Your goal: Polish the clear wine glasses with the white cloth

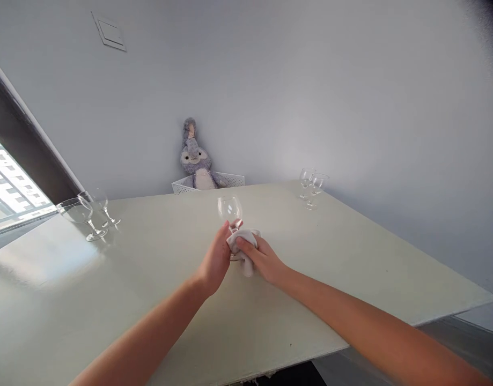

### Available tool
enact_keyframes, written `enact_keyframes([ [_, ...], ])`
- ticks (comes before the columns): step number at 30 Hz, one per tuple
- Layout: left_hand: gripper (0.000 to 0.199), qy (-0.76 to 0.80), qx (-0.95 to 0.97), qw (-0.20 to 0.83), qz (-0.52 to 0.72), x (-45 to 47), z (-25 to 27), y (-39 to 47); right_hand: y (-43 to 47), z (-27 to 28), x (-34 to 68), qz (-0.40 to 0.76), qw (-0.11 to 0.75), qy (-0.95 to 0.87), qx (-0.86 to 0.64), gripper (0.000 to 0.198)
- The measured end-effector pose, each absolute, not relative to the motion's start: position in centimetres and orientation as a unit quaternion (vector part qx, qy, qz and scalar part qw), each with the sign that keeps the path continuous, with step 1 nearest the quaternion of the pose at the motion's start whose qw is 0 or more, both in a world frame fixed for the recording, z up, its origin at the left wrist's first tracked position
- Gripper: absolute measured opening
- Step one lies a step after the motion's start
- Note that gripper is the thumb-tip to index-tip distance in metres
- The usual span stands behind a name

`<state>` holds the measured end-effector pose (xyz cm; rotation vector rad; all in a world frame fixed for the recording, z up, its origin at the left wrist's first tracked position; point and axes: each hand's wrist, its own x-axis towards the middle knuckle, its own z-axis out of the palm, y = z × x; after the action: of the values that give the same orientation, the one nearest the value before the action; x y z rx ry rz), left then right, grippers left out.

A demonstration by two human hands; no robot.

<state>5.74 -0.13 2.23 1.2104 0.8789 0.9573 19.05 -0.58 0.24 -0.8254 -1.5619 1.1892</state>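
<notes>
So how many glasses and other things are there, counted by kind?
Glasses: 5, one in the left hand, two at the left of the table, two at the far right
White cloth, in the right hand: 1
Plush toy: 1
White basket: 1
Total: 8

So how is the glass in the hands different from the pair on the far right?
The held glass is off the table, gripped by the left hand, with the right hand pressing a cloth at its stem; the far pair stands free, untouched. All are clear stemmed glasses.
</notes>
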Motion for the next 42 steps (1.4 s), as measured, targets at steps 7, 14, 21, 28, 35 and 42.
enact_keyframes([
  [7, 0.058, 0.404, 0.495, 0.625, 0.448, 5.1, 2.5, 0.6, -1.3, 0.1, 19.2, 0.476, 0.408, -0.681, -0.378, 0.038],
  [14, 0.055, 0.322, 0.501, 0.644, 0.48, 3.4, 3.6, 0.9, -2.2, 1.3, 19.0, 0.664, 0.423, -0.57, -0.237, 0.032],
  [21, 0.065, 0.295, 0.561, 0.601, 0.487, 3.7, 3.9, 0.5, -2.3, 1.8, 19.7, 0.787, 0.415, -0.424, -0.171, 0.03],
  [28, 0.046, 0.253, 0.541, 0.558, 0.576, 2.8, 4.4, 0.6, -0.2, 0.6, 20.3, 0.742, 0.501, -0.339, -0.29, 0.03],
  [35, 0.036, 0.213, 0.46, 0.621, 0.598, 3.1, 4.0, 0.5, -0.8, 0.6, 19.6, 0.729, 0.468, -0.38, -0.324, 0.038],
  [42, 0.036, 0.182, 0.509, 0.652, 0.532, 3.1, 3.7, 0.0, -1.5, 1.2, 20.1, 0.7, 0.376, -0.498, -0.348, 0.04],
])
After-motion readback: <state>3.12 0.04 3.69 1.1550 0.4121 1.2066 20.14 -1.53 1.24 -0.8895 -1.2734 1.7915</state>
